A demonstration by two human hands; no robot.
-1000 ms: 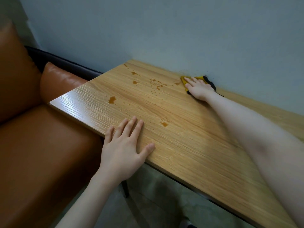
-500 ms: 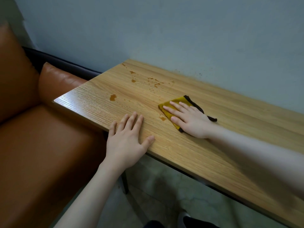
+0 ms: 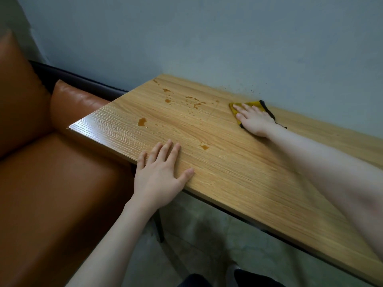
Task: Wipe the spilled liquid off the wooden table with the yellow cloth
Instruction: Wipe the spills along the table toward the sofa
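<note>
A yellow cloth (image 3: pixel 253 105) with a dark hem lies flat on the wooden table (image 3: pixel 238 172), close to the wall. My right hand (image 3: pixel 253 120) presses on it with straight fingers. Brown spilled liquid (image 3: pixel 142 121) sits as a puddle near the table's left end. A smaller drop (image 3: pixel 205 147) lies nearer the front, and scattered drops (image 3: pixel 192 102) lie toward the far corner, left of the cloth. My left hand (image 3: pixel 160 172) rests flat on the table's front edge, fingers spread.
An orange-brown leather sofa (image 3: pixel 51 183) butts against the table's left end. A pale blue wall (image 3: pixel 228 48) runs along the table's far side. Below the front edge are a dark table leg (image 3: pixel 159 228), tiled floor and my shoe (image 3: pixel 234 272).
My right hand has slid the cloth from the middle of the table back toward the wall. The small front drop remains. My left hand has not moved.
</note>
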